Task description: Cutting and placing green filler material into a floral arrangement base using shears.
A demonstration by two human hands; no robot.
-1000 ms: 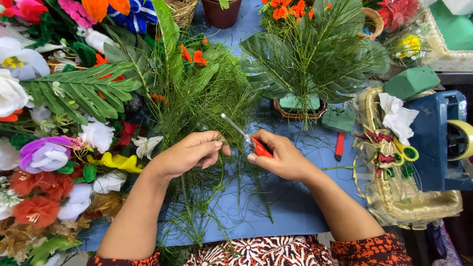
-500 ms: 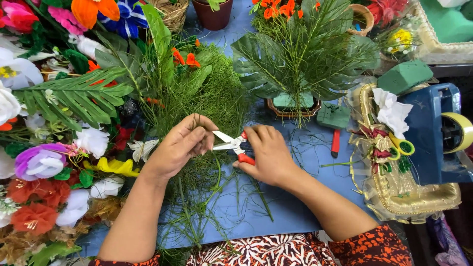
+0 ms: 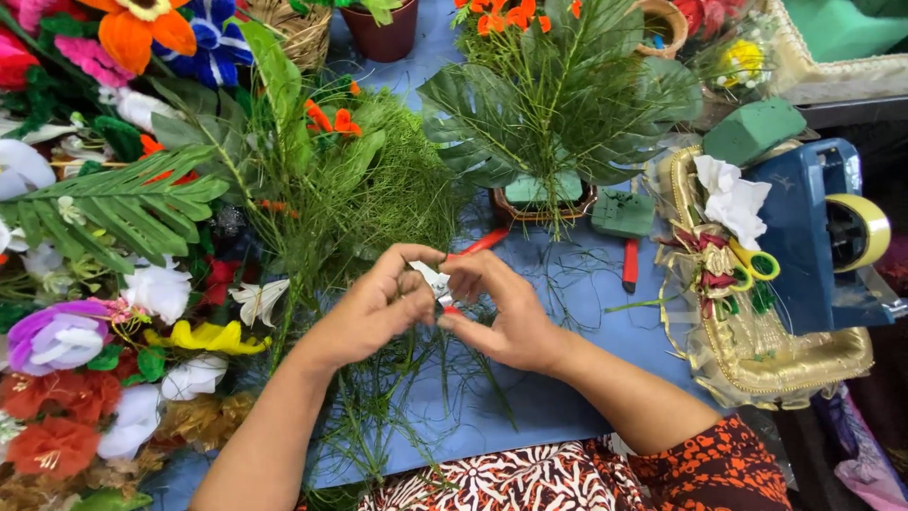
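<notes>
Near the middle of the blue table (image 3: 586, 369), the left hand (image 3: 378, 308) and right hand (image 3: 501, 312) have been brought together since a second ago, so the cutting now seems under way. The red-handled cutters (image 3: 445, 289) are gripped by the right hand (one red handle pokes out behind), while thin green stems (image 3: 416, 360) are pinched by the left.

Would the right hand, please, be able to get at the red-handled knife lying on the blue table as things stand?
Probably yes. The knife lies bare on the blue table, just beyond the right hand, with only thin green strands nearby. But that hand is occupied, pinching the red-handled cutters together with the left hand.
</notes>
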